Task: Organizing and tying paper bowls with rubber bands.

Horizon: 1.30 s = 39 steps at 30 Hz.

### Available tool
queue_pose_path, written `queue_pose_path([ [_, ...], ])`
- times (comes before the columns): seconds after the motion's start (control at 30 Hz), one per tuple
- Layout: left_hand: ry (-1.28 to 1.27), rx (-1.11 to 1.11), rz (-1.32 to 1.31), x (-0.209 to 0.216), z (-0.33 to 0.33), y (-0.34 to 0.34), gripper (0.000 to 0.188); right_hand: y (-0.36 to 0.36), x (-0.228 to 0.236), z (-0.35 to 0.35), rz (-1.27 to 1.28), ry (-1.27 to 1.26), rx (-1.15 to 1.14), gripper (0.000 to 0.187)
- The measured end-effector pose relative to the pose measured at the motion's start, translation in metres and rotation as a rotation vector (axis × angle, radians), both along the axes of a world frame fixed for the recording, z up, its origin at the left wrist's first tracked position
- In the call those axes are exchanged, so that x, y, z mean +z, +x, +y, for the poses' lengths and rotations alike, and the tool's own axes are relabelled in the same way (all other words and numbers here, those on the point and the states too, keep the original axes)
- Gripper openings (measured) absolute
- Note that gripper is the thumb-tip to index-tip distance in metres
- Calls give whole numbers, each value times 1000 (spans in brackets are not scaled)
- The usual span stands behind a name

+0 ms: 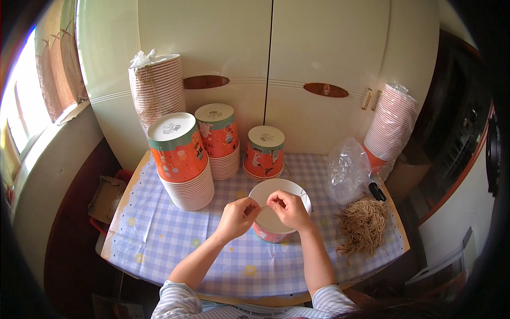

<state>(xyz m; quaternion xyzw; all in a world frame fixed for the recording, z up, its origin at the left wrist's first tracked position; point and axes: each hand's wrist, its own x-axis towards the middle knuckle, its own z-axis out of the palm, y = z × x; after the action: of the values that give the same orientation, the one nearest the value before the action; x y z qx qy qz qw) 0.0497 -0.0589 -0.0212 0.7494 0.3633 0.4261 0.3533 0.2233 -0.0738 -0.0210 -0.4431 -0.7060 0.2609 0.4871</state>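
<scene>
An upright paper bucket (287, 186), white inside with a coloured outside, stands near the middle of the table. Over its near rim my left hand (239, 215) and my right hand (287, 209) face each other, fingertips pinched and close together. Between them runs a thin light strand that looks like twine (263, 208); its ends are hard to make out. Another bit of thin strand shows at the bucket's right rim. To the right lies a tangled bundle of tan twine (363, 225), with a small black object (377, 192) at its far edge.
Upside-down stacks of orange and green paper buckets (180, 159), (218, 141) stand at the left, with a shorter stack (264, 151) behind the bucket. Tall wrapped stacks (156, 87), (391, 122) rise at both back corners. A clear plastic bag (348, 170) lies right. A checked tablecloth (223, 260) covers the table.
</scene>
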Motion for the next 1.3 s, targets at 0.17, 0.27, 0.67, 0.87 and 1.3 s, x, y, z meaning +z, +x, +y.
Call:
queue_pose_path([
  [0.17,42,6,15,1,-1,-2,8,-7,-3,1,34,38,-43,5],
  [0.27,93,8,29,3,-3,-2,7,-8,-3,0,29,35,-64,5],
  [0.67,169,35,59,3,-4,-3,5,-11,-1,-4,-11,42,-108,6],
  [0.87,245,49,95,8,2,-8,12,-8,9,-8,11,69,24,4],
  [1.3,231,11,28,3,-2,-1,13,-5,13,-14,16,-26,70,19],
])
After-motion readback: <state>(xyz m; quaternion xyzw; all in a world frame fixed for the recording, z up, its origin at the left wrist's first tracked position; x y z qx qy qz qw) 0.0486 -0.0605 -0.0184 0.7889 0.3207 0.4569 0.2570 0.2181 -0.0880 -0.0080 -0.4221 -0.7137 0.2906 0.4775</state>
